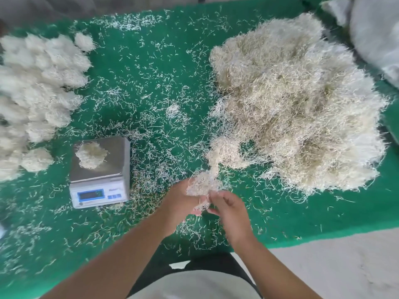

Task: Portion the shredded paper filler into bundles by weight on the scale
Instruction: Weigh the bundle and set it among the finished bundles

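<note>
A big heap of pale shredded paper filler (pixel 298 104) covers the right half of the green mat. A small digital scale (pixel 100 172) stands at the left of centre, with one rounded bundle (pixel 91 155) lying on its steel pan. In front of me, my left hand (pixel 180 203) and my right hand (pixel 230 207) hold a tuft of filler (pixel 201 185) between them. A thin strand still links the tuft to the heap's near edge. Both hands pinch it with curled fingers, to the right of the scale.
Several finished round bundles (pixel 36 93) lie packed together along the left edge. Loose shreds litter the green mat (pixel 151 72) everywhere. A white sack (pixel 375 35) sits at the far right corner. Bare pale floor (pixel 345 266) shows past the mat's near right edge.
</note>
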A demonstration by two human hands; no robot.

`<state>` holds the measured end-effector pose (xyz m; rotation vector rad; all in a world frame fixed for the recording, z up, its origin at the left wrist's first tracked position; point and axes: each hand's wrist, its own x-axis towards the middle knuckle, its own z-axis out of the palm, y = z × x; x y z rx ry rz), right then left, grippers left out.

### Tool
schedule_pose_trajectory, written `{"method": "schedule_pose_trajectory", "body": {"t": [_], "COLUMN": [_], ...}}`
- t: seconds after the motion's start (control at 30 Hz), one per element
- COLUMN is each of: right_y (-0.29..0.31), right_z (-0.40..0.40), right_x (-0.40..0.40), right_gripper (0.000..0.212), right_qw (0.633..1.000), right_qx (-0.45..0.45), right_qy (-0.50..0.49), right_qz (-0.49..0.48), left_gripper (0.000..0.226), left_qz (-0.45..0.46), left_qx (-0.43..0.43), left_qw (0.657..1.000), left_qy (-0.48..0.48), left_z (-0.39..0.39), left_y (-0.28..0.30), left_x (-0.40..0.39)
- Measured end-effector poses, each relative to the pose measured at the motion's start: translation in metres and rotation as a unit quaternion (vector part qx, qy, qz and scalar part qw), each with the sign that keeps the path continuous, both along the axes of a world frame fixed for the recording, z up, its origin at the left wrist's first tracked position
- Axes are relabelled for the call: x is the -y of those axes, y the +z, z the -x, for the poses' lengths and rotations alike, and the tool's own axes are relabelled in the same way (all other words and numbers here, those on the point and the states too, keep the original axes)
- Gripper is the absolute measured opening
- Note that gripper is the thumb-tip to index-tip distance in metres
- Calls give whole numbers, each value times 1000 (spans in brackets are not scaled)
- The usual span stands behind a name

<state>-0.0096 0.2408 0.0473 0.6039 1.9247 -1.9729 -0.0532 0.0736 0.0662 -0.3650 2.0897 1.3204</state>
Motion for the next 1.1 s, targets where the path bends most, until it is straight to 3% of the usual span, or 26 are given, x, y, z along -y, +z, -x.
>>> {"method": "schedule_pose_trajectory", "body": {"t": [0.07, 0.17, 0.23, 0.4, 0.6, 0.9, 1.03, 1.1], "right_y": [5, 18, 21, 25, 32, 27, 17, 15], "right_z": [3, 7, 11, 26, 54, 78, 84, 95], "right_x": [-5, -4, -2, 3, 32, 72, 95, 80], "right_gripper": [59, 79, 58, 33, 46, 49, 40, 15], "right_qw": [998, 995, 996, 988, 977, 966, 969, 967], "right_qx": [43, 63, 34, 13, -39, -94, -41, 24], "right_qy": [-8, 79, 74, 96, 93, 81, 54, -20], "right_qz": [34, 0, -26, -119, -185, -225, -239, -252], "left_gripper": [74, 61, 58, 47, 31, 59, 57, 49], "left_qz": [28, 56, 80, 118, 144, 90, 98, 112], "left_qx": [-35, -55, -63, -60, -72, -60, -56, -47], "left_qw": [999, 996, 993, 989, 985, 994, 993, 992], "left_qy": [-6, -40, -52, -59, -63, 24, 32, 19], "left_z": [0, -5, -7, -14, -6, 1, -5, -10], "left_y": [3, 11, 19, 32, 49, 59, 56, 53], "left_x": [-2, -2, 3, 21, 44, 85, 109, 133]}}
